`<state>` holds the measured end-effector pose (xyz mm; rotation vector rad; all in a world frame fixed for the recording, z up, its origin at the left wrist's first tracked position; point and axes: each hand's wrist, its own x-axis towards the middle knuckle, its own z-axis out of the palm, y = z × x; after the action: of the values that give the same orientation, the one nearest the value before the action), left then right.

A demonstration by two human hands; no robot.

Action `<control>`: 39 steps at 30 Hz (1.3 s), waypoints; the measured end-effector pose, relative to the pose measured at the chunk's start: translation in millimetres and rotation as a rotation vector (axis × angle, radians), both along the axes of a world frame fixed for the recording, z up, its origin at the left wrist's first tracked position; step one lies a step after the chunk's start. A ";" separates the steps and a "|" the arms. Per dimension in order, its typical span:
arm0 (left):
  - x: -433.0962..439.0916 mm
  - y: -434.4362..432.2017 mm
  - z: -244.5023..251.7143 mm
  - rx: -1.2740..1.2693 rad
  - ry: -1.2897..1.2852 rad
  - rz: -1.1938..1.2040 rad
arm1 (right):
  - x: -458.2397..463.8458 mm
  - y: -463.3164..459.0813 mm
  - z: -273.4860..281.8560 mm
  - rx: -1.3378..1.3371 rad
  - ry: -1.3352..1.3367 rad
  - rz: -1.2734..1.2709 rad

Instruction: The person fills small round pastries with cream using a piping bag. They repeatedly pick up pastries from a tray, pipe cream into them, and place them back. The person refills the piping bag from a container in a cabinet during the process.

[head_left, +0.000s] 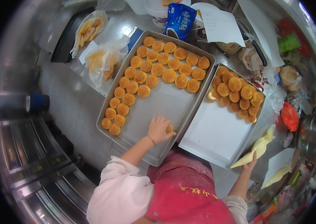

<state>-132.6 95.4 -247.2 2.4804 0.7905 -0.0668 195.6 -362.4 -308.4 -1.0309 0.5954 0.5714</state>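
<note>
My left hand (160, 130) is over the lower part of a large metal baking tray (163, 98), its fingers closed around a small round bun (169, 128). Rows of golden buns (146, 67) fill that tray's far and left sides. In my right hand (249, 161) is a piping bag of pale yellow cream (259, 146), its tip pointing down and left, beside the near right corner of a smaller tray. This smaller tray (216, 134) is lined with white paper and holds a heap of buns (235, 84) at its far end; cream shows on one bun (212, 94).
A second filled piping bag (277, 176) lies at the right. Beyond the trays are a blue packet (181, 21), a paper sheet with writing (221, 26) and a black-handled knife (259, 53). Plastic bags with pastry pieces (102, 60) lie at the left, near a black tray (67, 39).
</note>
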 end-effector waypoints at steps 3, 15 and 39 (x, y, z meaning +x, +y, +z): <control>-0.1 25.7 1.0 -0.082 -0.128 0.067 | -2.9 3.9 2.3 -0.035 -0.003 -0.015; 160.3 247.4 9.5 0.046 0.303 0.488 | -11.7 25.0 20.9 -0.112 -0.001 -0.089; 23.1 24.1 31.0 -0.092 0.022 -0.037 | -10.9 24.4 18.1 -0.148 0.019 -0.120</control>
<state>-109.5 119.5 -216.2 2.4117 0.7343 -0.1405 184.7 -338.0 -290.3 -1.1216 0.7195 0.4365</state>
